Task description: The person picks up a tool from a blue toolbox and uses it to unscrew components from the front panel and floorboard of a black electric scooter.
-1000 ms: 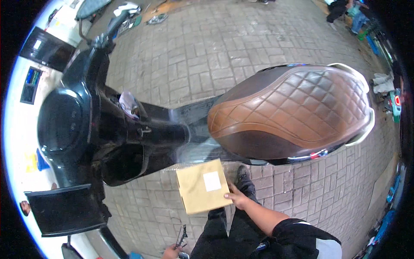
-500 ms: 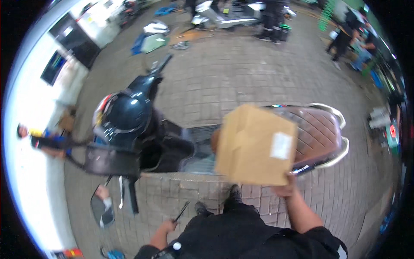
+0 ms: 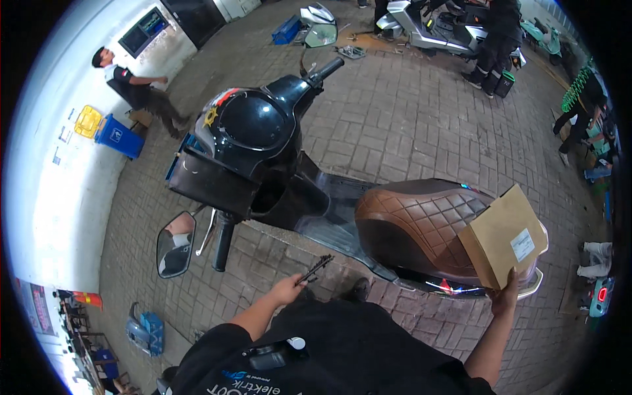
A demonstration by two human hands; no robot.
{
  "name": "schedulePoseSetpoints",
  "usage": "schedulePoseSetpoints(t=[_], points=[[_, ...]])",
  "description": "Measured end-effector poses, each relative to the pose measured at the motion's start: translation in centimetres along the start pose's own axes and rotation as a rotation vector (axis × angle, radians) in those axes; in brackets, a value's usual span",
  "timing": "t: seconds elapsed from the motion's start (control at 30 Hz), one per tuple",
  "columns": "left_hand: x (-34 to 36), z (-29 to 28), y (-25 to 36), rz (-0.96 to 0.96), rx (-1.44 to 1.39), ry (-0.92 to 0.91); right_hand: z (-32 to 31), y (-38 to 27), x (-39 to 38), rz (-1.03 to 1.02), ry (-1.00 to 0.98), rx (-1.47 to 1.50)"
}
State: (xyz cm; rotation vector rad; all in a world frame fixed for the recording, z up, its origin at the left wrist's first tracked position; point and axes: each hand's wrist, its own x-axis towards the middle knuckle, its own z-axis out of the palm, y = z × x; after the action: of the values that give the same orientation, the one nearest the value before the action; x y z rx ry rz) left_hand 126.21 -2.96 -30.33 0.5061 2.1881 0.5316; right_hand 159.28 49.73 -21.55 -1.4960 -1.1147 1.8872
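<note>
My right hand (image 3: 503,297) grips the lower edge of a flat cardboard box (image 3: 488,237) with a white label, over the rear of the quilted brown seat (image 3: 411,227) of a black scooter (image 3: 257,125); whether the box rests on the seat I cannot tell. My left hand (image 3: 285,288) is closed on a dark slim metal tool (image 3: 315,270), too small to identify exactly, held out below the footboard (image 3: 342,210). The scooter's left handlebar grip (image 3: 222,243) and mirror (image 3: 174,260) are left of that hand.
A person (image 3: 141,92) is by the left wall, near a blue bin (image 3: 117,138). Co-workers (image 3: 494,52) stand around a silver scooter (image 3: 434,29) at the back; others (image 3: 579,105) are at the right. Blue parts (image 3: 150,332) lie on the paving at lower left.
My right hand has carried the box rightward to the seat's rear. My left hand, with the tool, has risen and moved right. The view has shifted, showing more of the yard.
</note>
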Motion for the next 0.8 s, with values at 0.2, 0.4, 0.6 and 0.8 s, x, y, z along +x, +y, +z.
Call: schedulePoseSetpoints(t=[0.2,0.4,0.6,0.8], points=[[1.1,0.0,-0.2,0.058,-0.034,0.117,0.9,-0.2,-0.2,-0.248,0.154,-0.087],[1.2,-1.3,0.1,-0.029,-0.048,0.041,5.5,-2.8,-5.0,-1.171,0.367,-0.535],[1.1,-1.6,1.7,0.031,-0.117,-0.057,18.3,9.4,-10.3,-0.451,-0.598,-0.87],[1.8,-2.9,0.8,0.094,0.024,-0.248,14.6,29.6,-8.9,0.143,-0.989,-1.454]])
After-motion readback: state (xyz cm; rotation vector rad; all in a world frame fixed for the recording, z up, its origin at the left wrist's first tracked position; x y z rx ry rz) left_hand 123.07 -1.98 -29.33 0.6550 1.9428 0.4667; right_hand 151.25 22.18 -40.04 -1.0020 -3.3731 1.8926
